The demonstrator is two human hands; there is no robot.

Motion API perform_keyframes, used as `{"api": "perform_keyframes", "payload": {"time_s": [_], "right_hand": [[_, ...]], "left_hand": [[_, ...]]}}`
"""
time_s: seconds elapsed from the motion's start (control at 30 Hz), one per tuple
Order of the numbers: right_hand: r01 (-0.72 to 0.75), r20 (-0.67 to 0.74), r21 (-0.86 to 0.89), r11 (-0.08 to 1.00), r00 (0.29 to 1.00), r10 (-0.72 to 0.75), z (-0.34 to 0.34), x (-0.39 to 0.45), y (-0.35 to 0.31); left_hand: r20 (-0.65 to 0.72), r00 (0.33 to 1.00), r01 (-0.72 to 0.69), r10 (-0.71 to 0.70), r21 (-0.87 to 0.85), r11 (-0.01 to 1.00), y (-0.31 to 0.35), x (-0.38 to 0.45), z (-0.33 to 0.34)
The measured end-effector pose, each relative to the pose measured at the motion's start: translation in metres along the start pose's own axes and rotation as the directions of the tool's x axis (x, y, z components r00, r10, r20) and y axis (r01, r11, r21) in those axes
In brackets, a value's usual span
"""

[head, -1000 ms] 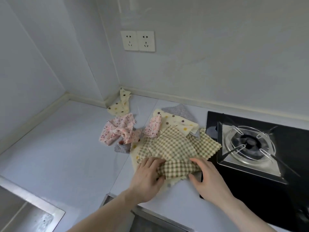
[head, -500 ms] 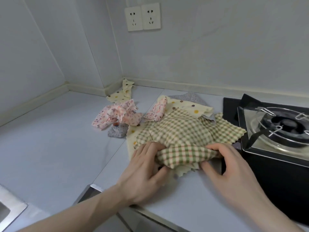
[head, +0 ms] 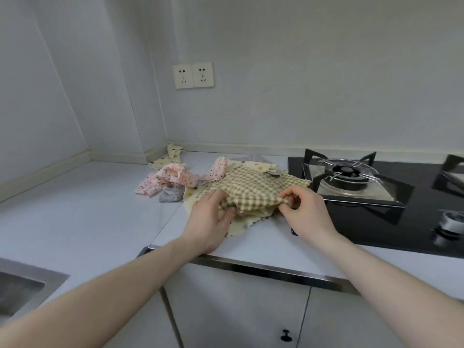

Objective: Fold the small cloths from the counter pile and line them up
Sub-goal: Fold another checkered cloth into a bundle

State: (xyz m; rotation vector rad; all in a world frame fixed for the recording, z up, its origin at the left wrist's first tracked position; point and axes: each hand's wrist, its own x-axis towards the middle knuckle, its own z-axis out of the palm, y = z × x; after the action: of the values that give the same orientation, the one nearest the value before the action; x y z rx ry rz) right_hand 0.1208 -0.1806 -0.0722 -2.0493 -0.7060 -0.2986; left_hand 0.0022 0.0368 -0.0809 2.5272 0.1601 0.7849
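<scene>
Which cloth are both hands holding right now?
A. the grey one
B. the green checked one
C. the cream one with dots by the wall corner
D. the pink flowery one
B: the left hand and the right hand each pinch an end of the green checked cloth; the pink flowery cloth lies untouched to the left.

Pale counter (head: 75,222) under cloth pile (head: 226,182), hob (head: 376,217)

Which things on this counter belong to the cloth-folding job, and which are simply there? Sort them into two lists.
Part of the job:
green checked cloth, pinched by the left hand and right hand
yellow dotted cloth under it
pink floral cloths
grey cloth

Just there:
gas hob
wall sockets
sink
cupboard knob
</scene>
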Motion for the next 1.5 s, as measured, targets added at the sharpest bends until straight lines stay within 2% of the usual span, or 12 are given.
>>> {"api": "perform_keyframes", "payload": {"time_s": [0.13,0.27,0.43,0.57,0.7,0.8,0.9,1.0,1.17,1.33,1.4,1.5], "right_hand": [[0.043,-0.063,-0.030,0.999,0.997,-0.045,-0.026,-0.006,-0.047],[0.103,-0.110,-0.122,0.987,0.987,-0.117,-0.059,-0.011,-0.096],[0.073,-0.163,-0.140,0.987,0.982,-0.096,-0.105,-0.028,-0.129],[-0.003,-0.091,-0.130,0.992,0.996,-0.009,-0.138,-0.045,-0.141],[-0.054,0.066,-0.212,0.976,0.995,0.069,-0.168,-0.061,-0.145],[-0.057,0.160,-0.279,0.959,0.982,0.105,-0.183,-0.069,-0.138],[-0.058,0.185,-0.353,0.934,0.974,0.130,-0.190,-0.067,-0.126],[-0.047,0.140,-0.439,0.897,0.983,0.120,-0.196,-0.058,-0.117],[-0.042,-0.036,-0.475,0.879,0.999,0.029,-0.211,-0.027,-0.121],[0.020,-0.237,-0.470,0.882,0.960,-0.148,-0.232,-0.002,-0.133],[0.056,-0.256,-0.430,0.901,0.950,-0.181,-0.241,-0.003,-0.136],[0.056,-0.184,-0.433,0.899,0.972,-0.149,-0.247,-0.018,-0.126]], "left_hand": [[0.052,0.997,0.058,-0.054,-0.087,0.995,0.043,0.004,-0.039],[0.144,0.989,0.037,-0.026,-0.076,0.996,0.087,0.013,-0.085],[0.127,0.991,0.048,-0.036,-0.097,0.994,0.123,0.015,-0.137],[0.207,0.976,0.094,-0.061,-0.154,0.984,0.138,0.009,-0.165],[0.382,0.923,0.116,-0.043,-0.168,0.979,0.144,0.000,-0.175],[0.417,0.908,0.119,-0.045,-0.154,0.981,0.145,-0.004,-0.172],[0.397,0.916,0.118,-0.054,-0.137,0.984,0.146,0.001,-0.164],[0.325,0.943,0.114,-0.071,-0.115,0.987,0.146,0.013,-0.156],[0.116,0.992,0.071,-0.056,-0.138,0.988,0.160,0.039,-0.151],[-0.119,0.993,-0.023,-0.006,-0.246,0.969,0.181,0.061,-0.156],[-0.148,0.989,-0.066,0.027,-0.260,0.963,0.182,0.062,-0.157],[-0.072,0.994,-0.099,0.084,-0.229,0.968,0.177,0.053,-0.153]]}}
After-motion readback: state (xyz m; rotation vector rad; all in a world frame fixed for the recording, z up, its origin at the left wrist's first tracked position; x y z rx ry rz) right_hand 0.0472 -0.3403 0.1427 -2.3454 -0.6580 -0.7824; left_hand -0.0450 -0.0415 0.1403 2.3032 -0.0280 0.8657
